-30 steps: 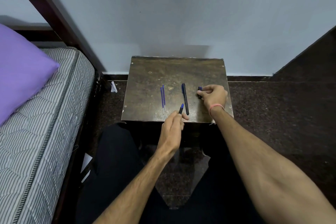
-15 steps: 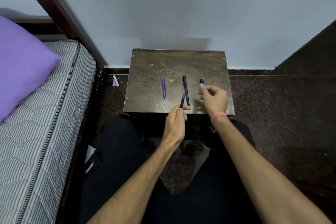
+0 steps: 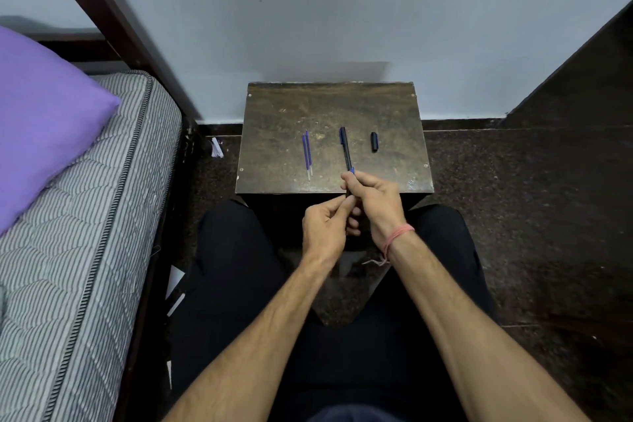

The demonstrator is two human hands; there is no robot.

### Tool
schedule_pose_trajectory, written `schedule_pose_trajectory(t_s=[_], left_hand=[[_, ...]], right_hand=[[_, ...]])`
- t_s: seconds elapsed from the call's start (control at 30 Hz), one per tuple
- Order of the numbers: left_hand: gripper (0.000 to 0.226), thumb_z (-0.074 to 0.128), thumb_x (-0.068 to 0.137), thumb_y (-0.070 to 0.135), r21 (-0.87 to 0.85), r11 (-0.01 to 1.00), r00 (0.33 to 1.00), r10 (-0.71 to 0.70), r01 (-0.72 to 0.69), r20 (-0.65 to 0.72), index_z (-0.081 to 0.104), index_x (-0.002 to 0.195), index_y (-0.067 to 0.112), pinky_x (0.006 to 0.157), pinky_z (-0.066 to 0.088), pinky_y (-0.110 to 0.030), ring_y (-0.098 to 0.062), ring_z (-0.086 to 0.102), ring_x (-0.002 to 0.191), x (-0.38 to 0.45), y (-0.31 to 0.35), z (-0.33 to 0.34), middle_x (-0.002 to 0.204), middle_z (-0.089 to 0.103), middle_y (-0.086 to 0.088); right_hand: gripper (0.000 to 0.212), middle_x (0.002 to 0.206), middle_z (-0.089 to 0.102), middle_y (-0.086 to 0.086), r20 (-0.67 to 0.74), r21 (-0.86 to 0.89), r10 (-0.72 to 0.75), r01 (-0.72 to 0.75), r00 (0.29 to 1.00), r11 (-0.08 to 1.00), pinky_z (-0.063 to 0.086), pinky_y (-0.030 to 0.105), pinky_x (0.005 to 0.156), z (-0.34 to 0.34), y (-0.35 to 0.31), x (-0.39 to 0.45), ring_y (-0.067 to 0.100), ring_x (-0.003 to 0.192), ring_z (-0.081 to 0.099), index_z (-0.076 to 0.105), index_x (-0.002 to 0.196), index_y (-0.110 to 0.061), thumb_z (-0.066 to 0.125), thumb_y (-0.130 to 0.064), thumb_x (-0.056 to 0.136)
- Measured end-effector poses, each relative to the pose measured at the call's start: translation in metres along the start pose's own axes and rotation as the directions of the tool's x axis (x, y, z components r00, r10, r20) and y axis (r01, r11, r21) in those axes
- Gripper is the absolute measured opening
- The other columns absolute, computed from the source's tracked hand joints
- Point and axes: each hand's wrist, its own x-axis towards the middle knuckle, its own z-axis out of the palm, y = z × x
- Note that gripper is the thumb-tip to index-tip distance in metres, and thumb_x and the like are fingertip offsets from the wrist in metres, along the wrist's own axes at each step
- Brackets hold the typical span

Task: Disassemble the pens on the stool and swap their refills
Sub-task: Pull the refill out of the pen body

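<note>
On the dark wooden stool (image 3: 281, 120) lie two thin blue refills (image 3: 307, 154) side by side at the left, a dark pen (image 3: 345, 146) in the middle, and a short dark cap (image 3: 374, 141) at the right. Over the stool's front edge, both hands grip a second dark pen body (image 3: 351, 171), whose blue end pokes out above the fingers. My right hand (image 3: 376, 202) wraps its upper part. My left hand (image 3: 323, 226) pinches its lower end. Most of this pen is hidden by the fingers.
A bed with a striped mattress (image 3: 75, 233) and a purple pillow (image 3: 41, 120) is at the left, its dark post (image 3: 113, 17) slanting up to the wall. Dark floor surrounds the stool. My legs in dark trousers (image 3: 239, 284) sit under the hands.
My right hand left the cap on the stool's right side and came back to the pen body. My left hand drew that pen body toward me, off the stool top.
</note>
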Motion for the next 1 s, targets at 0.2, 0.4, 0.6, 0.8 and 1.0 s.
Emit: schedule_pose_trajectory(t_s=[0.2, 0.4, 0.6, 0.8, 1.0], left_hand=[[0.022, 0.064, 0.113, 0.017, -0.306, 0.926, 0.965, -0.165, 0.223, 0.202, 0.079, 0.113, 0.001, 0.054, 0.051, -0.02, -0.006, 0.056, 0.061, -0.011, 0.006, -0.01, 0.08, 0.069, 0.0], [0.023, 0.061, 0.114, 0.012, -0.252, 0.958, 0.984, -0.101, 0.136, 0.15, 0.079, 0.123, 0.0, 0.061, 0.061, -0.019, -0.003, 0.061, 0.062, -0.014, 0.0, -0.012, 0.085, 0.077, 0.0], [0.027, 0.064, 0.114, 0.018, -0.187, 0.977, 0.99, -0.078, 0.098, 0.115, 0.081, 0.126, 0.001, 0.068, 0.064, -0.023, -0.005, 0.066, 0.069, -0.014, -0.007, -0.017, 0.093, 0.081, -0.001], [0.023, 0.064, 0.114, 0.017, -0.178, 0.98, 0.992, -0.071, 0.089, 0.107, 0.082, 0.12, 0.006, 0.066, 0.063, -0.02, -0.002, 0.066, 0.066, -0.013, -0.008, -0.02, 0.087, 0.082, 0.004], [0.026, 0.063, 0.114, 0.015, -0.161, 0.983, 0.992, -0.071, 0.088, 0.105, 0.081, 0.125, 0.0, 0.065, 0.063, -0.02, -0.003, 0.064, 0.066, -0.012, -0.007, -0.021, 0.091, 0.079, -0.001]], right_hand=[[0.022, 0.09, 0.066, -0.003, 0.202, 0.197, 0.112, -0.153, 0.973, 0.968, 0.048, 0.028, 0.044, -0.018, 0.001, -0.002, 0.012, 0.057, 0.046, 0.073, 0.121, -0.007, 0.062, -0.023, 0.109], [0.03, 0.114, 0.079, 0.001, 0.25, 0.126, 0.094, -0.129, 0.964, 0.984, 0.057, 0.022, 0.067, -0.027, -0.002, -0.002, 0.006, 0.068, 0.059, 0.078, 0.119, -0.012, 0.08, -0.027, 0.093], [0.018, 0.102, 0.081, 0.004, 0.178, 0.002, -0.022, 0.022, 0.984, 1.0, 0.062, 0.023, 0.079, -0.022, -0.009, -0.002, 0.013, 0.088, 0.072, 0.077, 0.12, -0.005, 0.072, -0.01, 0.102], [0.032, 0.103, 0.072, 0.005, 0.154, -0.055, -0.026, 0.034, 0.988, 0.998, 0.058, 0.026, 0.077, -0.015, -0.014, -0.011, 0.016, 0.089, 0.065, 0.071, 0.13, -0.003, 0.076, -0.015, 0.101], [0.031, 0.115, 0.078, 0.013, 0.165, -0.033, -0.049, 0.055, 0.985, 0.998, 0.063, 0.029, 0.086, -0.013, -0.017, -0.015, 0.013, 0.094, 0.073, 0.067, 0.139, -0.001, 0.061, -0.003, 0.108]])
